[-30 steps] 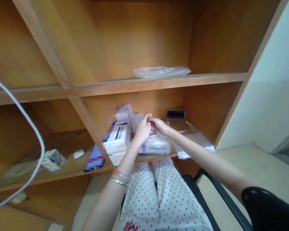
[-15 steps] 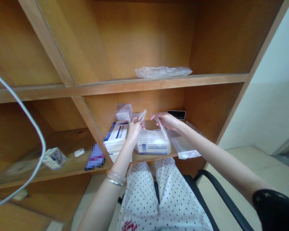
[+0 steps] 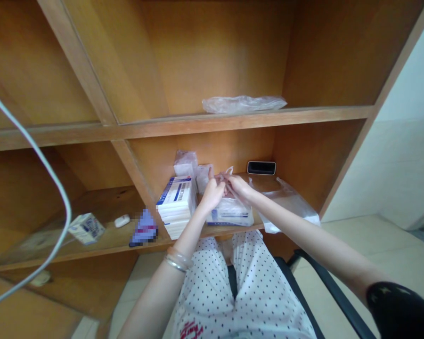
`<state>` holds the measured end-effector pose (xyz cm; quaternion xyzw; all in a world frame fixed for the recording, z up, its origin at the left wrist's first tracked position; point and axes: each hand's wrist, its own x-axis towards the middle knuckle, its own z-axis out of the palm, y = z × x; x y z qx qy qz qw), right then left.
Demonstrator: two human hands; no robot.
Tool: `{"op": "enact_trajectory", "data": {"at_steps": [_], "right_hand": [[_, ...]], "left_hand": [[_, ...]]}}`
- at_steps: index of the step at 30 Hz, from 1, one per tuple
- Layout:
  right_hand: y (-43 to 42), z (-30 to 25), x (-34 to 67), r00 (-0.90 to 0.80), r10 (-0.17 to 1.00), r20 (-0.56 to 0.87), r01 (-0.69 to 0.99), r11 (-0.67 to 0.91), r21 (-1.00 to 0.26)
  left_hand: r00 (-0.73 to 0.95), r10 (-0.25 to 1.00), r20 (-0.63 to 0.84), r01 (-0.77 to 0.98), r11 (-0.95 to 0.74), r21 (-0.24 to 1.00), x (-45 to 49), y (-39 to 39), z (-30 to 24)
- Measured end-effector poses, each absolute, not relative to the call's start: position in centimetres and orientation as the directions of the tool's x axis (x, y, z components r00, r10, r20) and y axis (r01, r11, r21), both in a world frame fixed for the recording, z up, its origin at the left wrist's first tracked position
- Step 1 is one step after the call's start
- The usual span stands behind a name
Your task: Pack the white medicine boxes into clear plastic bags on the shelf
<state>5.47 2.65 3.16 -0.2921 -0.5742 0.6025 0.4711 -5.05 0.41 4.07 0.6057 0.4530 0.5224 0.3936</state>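
My left hand (image 3: 215, 190) and my right hand (image 3: 237, 185) meet above a clear plastic bag (image 3: 233, 205) with white and blue boxes inside. Both hands are closed on the bag's gathered handles, which cross between my fingers; a small loop of plastic pokes up behind them. The bag rests at the front of the lower shelf. Left of it stands a stack of white and blue boxes (image 3: 176, 200). Behind are two plastic-wrapped bundles, one at the back (image 3: 185, 164) and a smaller one (image 3: 204, 178) beside my left hand.
To the right lies an empty clear plastic bag (image 3: 289, 202), with a black phone (image 3: 261, 168) behind. A folded plastic bag (image 3: 243, 104) lies on the upper shelf. The left compartment holds a small carton (image 3: 86, 229) and a white case (image 3: 122, 221). A white cable (image 3: 61, 197) hangs at left.
My hands have come together from apart, bringing the bag's two handles across each other. The bag's top is now drawn closer over the boxes.
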Motion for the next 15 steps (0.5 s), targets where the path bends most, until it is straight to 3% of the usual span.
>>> {"op": "enact_trajectory", "data": {"at_steps": [3, 5, 7, 9, 12, 15], "right_hand": [[3.0, 3.6, 6.0, -0.522, 0.838, 0.157, -0.3, -0.008, -0.954], [2.9, 4.0, 6.6, -0.57, 0.805, 0.168, -0.281, 0.001, -0.96], [2.7, 4.5, 7.3, -0.586, 0.781, 0.218, -0.196, 0.124, -0.973], [2.3, 5.2, 8.0, -0.615, 0.731, 0.296, -0.034, 0.351, -0.936], [1.1, 6.1, 8.8, -0.65, 0.656, 0.383, 0.311, 0.69, -0.654], [-0.1, 6.3, 8.8, -0.604, 0.659, 0.449, 0.624, 0.741, -0.248]], "left_hand": [[0.063, 0.973, 0.224, 0.002, -0.224, 0.975, -5.7, 0.6, 4.0], [0.073, 0.976, 0.206, -0.127, -0.196, 0.972, -6.1, 0.8, 4.0], [0.079, 0.976, 0.201, -0.182, -0.184, 0.966, -6.6, 0.8, 4.1], [0.087, 0.977, 0.194, -0.151, -0.179, 0.972, -7.0, 0.8, 4.3], [0.015, 0.984, 0.178, -0.068, -0.177, 0.982, -7.4, 0.6, 4.5], [-0.128, 0.975, 0.182, 0.023, -0.181, 0.983, -7.4, 0.7, 4.4]]}}
